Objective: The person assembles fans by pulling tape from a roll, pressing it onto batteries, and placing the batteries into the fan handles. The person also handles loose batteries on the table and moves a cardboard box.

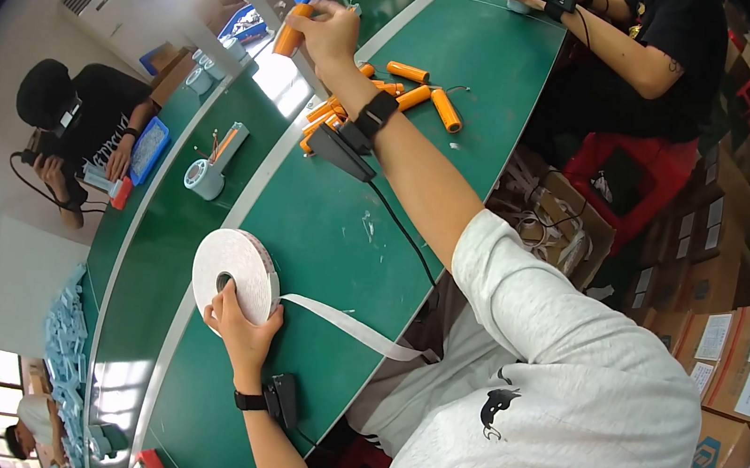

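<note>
My left hand is closed on a large roll of white tape, its fingers at the core and the thumb on the edge. A loose tape strip trails from the roll across the table to the near edge by my lap. Farther off, my raised right hand grips an orange cylindrical battery. Below its wrist, several more orange batteries lie in a loose heap, some with thin wire leads; my wrist strap and device partly hide them.
A green worktable bends around me, with a pale rail along it. Across it stands a light-blue housing with wires. A co-worker sits opposite; another person's arm is at far right. Cartons and a red stool stand at right.
</note>
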Action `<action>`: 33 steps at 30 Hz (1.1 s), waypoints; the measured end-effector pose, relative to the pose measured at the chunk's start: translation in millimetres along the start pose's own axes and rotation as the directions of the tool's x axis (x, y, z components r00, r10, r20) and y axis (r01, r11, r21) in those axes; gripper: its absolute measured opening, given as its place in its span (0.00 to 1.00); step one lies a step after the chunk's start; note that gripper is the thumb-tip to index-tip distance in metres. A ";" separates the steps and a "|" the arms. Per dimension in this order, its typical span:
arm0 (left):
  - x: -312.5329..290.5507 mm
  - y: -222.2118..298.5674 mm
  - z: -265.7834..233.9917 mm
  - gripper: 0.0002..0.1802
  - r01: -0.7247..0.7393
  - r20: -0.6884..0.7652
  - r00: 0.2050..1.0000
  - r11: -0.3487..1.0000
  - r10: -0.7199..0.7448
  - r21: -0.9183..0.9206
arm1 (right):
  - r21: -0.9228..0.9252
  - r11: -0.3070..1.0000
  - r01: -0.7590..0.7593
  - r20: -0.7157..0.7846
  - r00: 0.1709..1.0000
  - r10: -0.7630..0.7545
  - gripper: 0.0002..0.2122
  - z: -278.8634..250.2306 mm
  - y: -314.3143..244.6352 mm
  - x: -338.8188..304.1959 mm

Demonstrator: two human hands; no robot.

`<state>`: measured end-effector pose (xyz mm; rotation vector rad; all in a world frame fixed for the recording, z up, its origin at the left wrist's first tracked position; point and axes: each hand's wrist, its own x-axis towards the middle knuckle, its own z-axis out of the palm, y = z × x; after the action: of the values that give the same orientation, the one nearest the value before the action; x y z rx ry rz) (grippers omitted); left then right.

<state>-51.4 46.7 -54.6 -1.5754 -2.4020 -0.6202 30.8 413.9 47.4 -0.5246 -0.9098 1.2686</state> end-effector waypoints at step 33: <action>3.0 1.7 -2.2 0.41 0.024 0.032 0.999 1.000 -0.024 -0.016 | -0.037 0.990 -0.134 -0.113 0.985 0.129 0.15 5.9 20.6 9.3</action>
<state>-51.3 48.8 -51.0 -1.5769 -2.4483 -0.6257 14.4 427.2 37.4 -0.6929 -0.8233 1.3274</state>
